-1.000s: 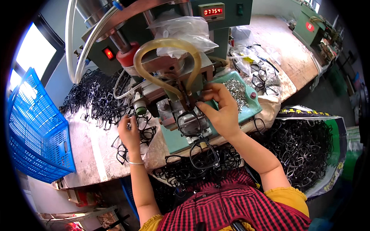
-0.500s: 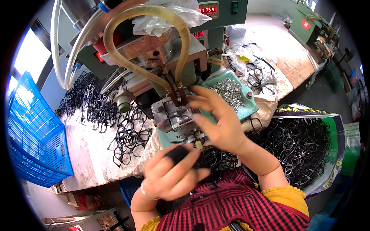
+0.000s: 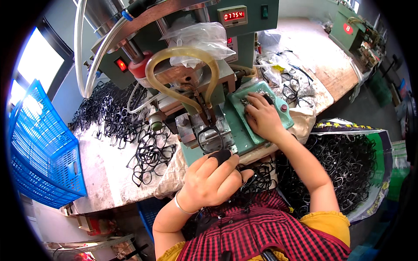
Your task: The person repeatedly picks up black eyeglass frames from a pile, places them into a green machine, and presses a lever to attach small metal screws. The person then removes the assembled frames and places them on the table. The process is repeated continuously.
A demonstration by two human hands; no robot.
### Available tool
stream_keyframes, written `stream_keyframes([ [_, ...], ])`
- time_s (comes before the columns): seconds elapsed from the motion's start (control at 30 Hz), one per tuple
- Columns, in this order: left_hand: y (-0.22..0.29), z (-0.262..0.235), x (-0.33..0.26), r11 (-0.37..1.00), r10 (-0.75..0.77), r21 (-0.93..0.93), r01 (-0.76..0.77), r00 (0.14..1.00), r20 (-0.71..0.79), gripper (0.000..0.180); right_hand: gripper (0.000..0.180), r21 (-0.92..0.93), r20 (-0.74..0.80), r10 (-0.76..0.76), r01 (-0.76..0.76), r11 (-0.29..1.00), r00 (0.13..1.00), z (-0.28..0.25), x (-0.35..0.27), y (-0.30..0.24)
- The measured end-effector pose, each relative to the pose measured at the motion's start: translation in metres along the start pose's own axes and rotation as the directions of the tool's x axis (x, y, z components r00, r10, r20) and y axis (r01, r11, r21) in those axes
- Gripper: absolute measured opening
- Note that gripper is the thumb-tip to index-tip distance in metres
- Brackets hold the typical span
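My left hand [image 3: 213,178], a black cover on one finger, is closed at the front of a metal fixture [image 3: 185,126] on the machine. Its fingertips grip the near side of a black eyeglass frame [image 3: 222,138], whose rim loops up over the fixture, under two dark prongs [image 3: 208,116]. My right hand [image 3: 264,118] reaches over a green tray [image 3: 281,122], bent fingers slightly apart at the small shiny metal parts [image 3: 244,102]. It covers most of those parts, and its fingertips are partly hidden.
A yellowish hose [image 3: 185,52] and a clear plastic bag [image 3: 204,39] hang on the machine. Heaps of black eyeglass frames [image 3: 152,152] lie left on the table. A blue basket [image 3: 48,161] stands far left; a big sack [image 3: 344,165] of frames is at right.
My right hand has left the fixture and moved right onto the parts tray. My left hand has come up to the fixture with the frame. The hose and bag sit lower in view.
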State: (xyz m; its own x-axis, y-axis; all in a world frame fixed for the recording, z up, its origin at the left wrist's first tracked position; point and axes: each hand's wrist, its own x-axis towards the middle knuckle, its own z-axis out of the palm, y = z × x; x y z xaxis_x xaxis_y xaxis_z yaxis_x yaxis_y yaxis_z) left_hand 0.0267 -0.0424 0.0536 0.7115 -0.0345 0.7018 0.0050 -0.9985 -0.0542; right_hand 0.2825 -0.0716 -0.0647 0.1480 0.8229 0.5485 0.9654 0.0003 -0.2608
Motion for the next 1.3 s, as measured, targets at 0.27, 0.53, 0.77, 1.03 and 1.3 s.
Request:
stream_keyframes([
  [0.27,0.025,-0.03,-0.095,0.947,-0.312,0.001,0.321,0.919,-0.241,0.026,0.011,0.529,-0.28,0.497,-0.3,0.794,0.822,-0.005,-0.01,0.01],
  [0.53,-0.103,-0.064,-0.126,0.567,-0.604,0.21,0.797,0.575,-0.552,0.012,0.017,0.961,0.04,0.757,-0.233,0.151,0.653,0.026,-0.009,0.017],
  [0.77,-0.218,0.037,-0.162,0.278,-0.862,0.677,0.681,0.489,-0.137,0.02,0.011,0.793,-0.076,0.658,-0.355,0.495,0.749,0.012,0.005,-0.024],
  [1.03,-0.217,0.015,-0.179,0.389,-0.78,0.571,0.723,0.588,-0.214,0.014,0.014,0.44,-0.278,0.594,-0.45,0.777,0.755,-0.037,-0.069,-0.008],
  [1.3,-0.163,0.014,-0.15,0.419,-0.895,-0.531,0.736,0.236,-0.379,0.023,0.025,0.73,-0.188,0.326,-0.091,0.678,0.927,-0.042,0.025,-0.085],
])
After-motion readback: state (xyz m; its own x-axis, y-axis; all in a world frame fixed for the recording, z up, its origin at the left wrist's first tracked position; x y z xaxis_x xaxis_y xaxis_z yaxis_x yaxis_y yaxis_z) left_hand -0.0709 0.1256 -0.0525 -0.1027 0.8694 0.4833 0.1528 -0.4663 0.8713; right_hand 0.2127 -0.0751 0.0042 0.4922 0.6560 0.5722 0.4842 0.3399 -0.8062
